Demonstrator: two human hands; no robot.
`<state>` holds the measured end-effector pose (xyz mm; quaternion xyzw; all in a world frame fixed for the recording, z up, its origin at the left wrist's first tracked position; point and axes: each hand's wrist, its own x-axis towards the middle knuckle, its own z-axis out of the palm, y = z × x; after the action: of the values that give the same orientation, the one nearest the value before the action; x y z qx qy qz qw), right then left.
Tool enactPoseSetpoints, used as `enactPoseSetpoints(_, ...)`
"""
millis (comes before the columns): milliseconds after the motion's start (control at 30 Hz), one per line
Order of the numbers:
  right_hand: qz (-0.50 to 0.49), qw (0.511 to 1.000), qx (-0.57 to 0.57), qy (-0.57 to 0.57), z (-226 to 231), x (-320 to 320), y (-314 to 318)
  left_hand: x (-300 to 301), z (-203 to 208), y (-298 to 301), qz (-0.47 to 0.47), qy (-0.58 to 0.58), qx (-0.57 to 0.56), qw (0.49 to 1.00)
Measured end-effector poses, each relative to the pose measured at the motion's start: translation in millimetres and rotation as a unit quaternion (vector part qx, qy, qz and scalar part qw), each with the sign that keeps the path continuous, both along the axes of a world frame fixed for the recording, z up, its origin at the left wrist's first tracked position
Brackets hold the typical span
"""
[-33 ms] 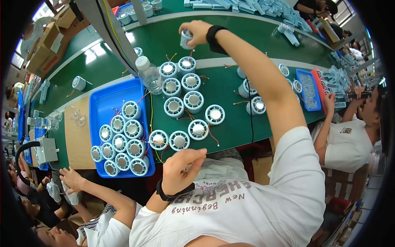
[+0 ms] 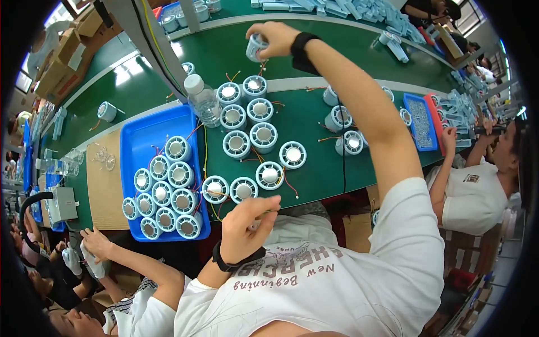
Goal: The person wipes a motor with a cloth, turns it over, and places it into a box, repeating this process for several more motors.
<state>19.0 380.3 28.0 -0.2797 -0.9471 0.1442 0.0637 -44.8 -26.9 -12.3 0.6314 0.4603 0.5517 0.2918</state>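
My right hand (image 2: 272, 40) is stretched to the far side of the green bench, its fingers closed around a light-blue round housing (image 2: 256, 49). My left hand (image 2: 247, 226) is close to my chest at the bench's near edge. Its fingers are curled with thumb and forefinger together; anything inside is hidden. Beyond it on the bench, several similar housings (image 2: 243, 190) stand face up, each with a spoked ring around a silver disc and thin red and yellow wires. More housings (image 2: 161, 192) are packed into a blue tray (image 2: 150, 130) on the left.
A clear plastic bottle (image 2: 203, 102) with a white cap stands behind the tray. A metal post (image 2: 147, 48) rises beside it. Housings (image 2: 352, 142) sit beyond a hanging black cable (image 2: 343, 163) to the right. Co-workers sit on both sides; one person's hand (image 2: 96, 245) is near the tray.
My right hand has risen slightly and shifted a little to the right with the housing, exposing more of it. The left hand has barely moved.
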Motion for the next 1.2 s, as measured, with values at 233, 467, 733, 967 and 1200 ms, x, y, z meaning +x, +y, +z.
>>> enactPoseSetpoints(233, 0.170, 0.917, -0.315, 0.178, 60.4, 102.6, -130.4, 10.0, 2.6, 25.5, -0.009, -0.160, -0.130, 0.978)
enactPoseSetpoints(467, 0.287, 0.893, -0.302, 0.170, 41.9, 148.3, -217.8, 35.2, 3.9, 50.4, -0.186, -0.240, 0.016, 0.953)
enactPoseSetpoints(733, -0.007, 0.980, -0.061, 0.189, 57.8, 232.9, -279.9, 44.3, -10.6, 43.4, -0.175, -0.204, -0.001, 0.963)
enactPoseSetpoints(967, -0.037, 0.973, 0.116, 0.197, 41.6, 202.4, -337.9, 50.7, -10.1, 38.4, -0.152, -0.115, -0.021, 0.981)
enactPoseSetpoints(1200, -0.085, 0.952, -0.073, 0.285, 11.8, 209.6, -340.7, 52.9, -12.3, 38.3, -0.159, -0.069, 0.017, 0.985)
